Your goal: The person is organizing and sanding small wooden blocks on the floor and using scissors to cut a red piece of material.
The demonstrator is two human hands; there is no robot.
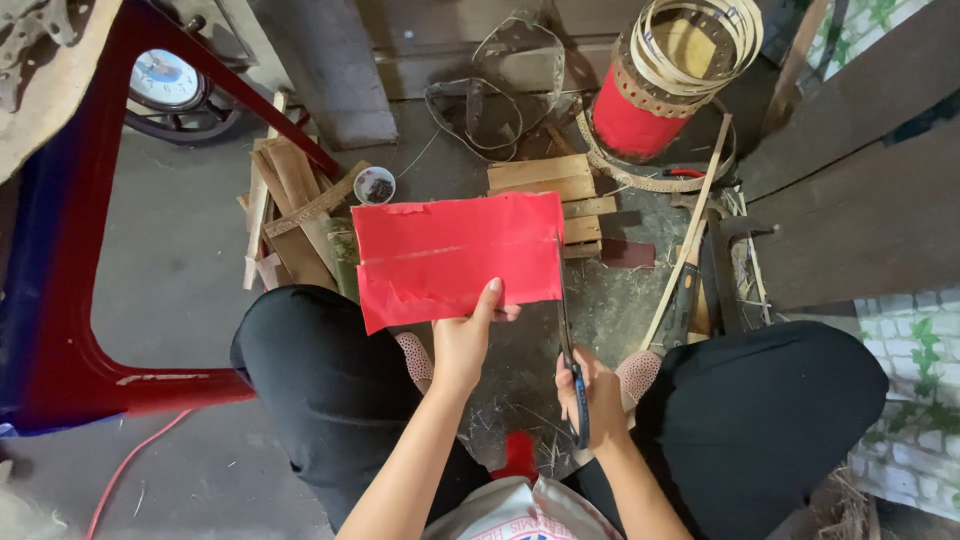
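Note:
My left hand (467,338) pinches the lower edge of a red sheet (455,255), holding it spread flat above my knees; a crease line runs across its middle. My right hand (592,397) grips the blue handles of a pair of scissors (568,345). The blades point up along the sheet's right edge. Both hands are above the floor between my black-trousered legs.
A small wooden slat pallet (560,180) lies beyond the sheet, with a red cylinder frame ringed by bamboo strips (660,80) behind it. Scrap wood pieces (290,210) and a small round dish (375,185) lie left. A red-and-blue chair (60,300) stands at left, a clock (165,78) behind it.

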